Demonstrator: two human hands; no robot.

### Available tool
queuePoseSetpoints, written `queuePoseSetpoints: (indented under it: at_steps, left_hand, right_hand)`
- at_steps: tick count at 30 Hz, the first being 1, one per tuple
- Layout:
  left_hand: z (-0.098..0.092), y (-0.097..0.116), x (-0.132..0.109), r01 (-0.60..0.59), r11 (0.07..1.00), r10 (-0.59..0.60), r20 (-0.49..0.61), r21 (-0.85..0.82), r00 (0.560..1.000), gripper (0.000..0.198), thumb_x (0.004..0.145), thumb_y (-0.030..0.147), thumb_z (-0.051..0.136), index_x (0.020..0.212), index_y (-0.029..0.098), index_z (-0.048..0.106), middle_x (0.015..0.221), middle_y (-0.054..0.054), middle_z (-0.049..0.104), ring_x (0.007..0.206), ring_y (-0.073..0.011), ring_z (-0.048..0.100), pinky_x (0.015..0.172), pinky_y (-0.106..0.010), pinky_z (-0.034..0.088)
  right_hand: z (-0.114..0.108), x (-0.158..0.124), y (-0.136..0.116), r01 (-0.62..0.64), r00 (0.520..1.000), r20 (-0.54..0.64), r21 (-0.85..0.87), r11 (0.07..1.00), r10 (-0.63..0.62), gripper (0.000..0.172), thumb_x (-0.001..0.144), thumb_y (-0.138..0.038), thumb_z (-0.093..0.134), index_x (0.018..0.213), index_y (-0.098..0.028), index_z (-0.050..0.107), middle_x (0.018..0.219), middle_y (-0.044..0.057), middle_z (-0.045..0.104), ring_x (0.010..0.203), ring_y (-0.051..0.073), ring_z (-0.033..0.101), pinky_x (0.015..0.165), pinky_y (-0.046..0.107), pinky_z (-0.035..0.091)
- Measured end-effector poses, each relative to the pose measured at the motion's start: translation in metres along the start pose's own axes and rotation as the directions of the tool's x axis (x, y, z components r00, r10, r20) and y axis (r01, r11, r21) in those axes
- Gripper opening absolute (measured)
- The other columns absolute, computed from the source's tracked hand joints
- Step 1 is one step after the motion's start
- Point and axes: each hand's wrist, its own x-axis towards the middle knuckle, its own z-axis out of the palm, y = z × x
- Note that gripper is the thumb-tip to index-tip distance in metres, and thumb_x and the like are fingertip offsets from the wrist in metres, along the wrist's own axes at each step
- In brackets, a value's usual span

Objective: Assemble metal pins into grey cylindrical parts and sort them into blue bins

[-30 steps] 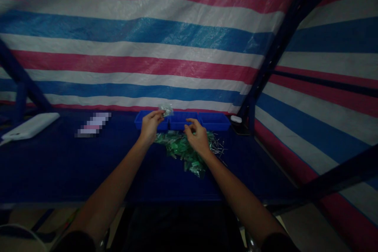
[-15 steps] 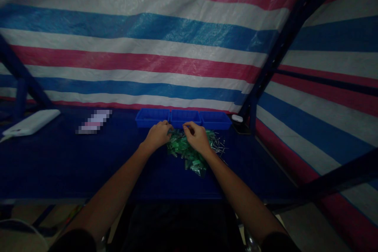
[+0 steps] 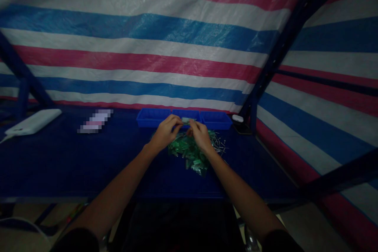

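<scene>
Packet (image 3: 186,119), small, pale and faintly shiny, its contents too blurred to tell, pinched at either end by the nearly closed left hand (image 3: 167,130) and right hand (image 3: 201,134), above the glossy green heap (image 3: 189,150) on the desk (image 3: 103,165).

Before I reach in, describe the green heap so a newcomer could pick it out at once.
On the blue table in front of the striped tarp, find the row of three blue bins. Just this side of it, partly hidden by the right hand, lies the heap of green plastic packets. Its shiny green sets it apart from the silvery metal pins to its right.
</scene>
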Motion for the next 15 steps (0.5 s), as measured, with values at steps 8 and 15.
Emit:
queuePoseSetpoints:
  at_steps: [8, 15]
  left_hand:
    - [0.004, -0.009, 0.003, 0.531, 0.736, -0.488, 0.215, -0.420, 0.846, 0.045, 0.081, 0.051, 0.039, 0.073, 0.015, 0.064, 0.071, -0.006, 0.064, 0.064, -0.0150, 0.055, 0.057, -0.025, 0.041]
    - [0.005, -0.010, 0.001, 0.467, 0.785, -0.496, 0.038, -0.407, 0.867, 0.021, 0.074, 0.035, 0.054, 0.077, 0.015, 0.062, 0.061, 0.000, 0.056, 0.053, -0.0107, 0.048, 0.048, -0.020, 0.037]
  right_hand:
    - [-0.005, -0.002, 0.003, 0.350, 0.934, 0.008, -0.225, 0.909, -0.357, 0.022, 0.081, -0.024, 0.045, 0.093, -0.019, 0.062, 0.076, 0.003, 0.058, 0.069, 0.015, 0.054, 0.066, 0.027, 0.044]
    - [-0.001, -0.005, 0.001, 0.367, 0.924, 0.022, -0.325, 0.872, -0.381, 0.023, 0.074, -0.016, 0.050, 0.089, -0.020, 0.067, 0.096, 0.007, 0.050, 0.090, 0.019, 0.050, 0.084, 0.033, 0.041]
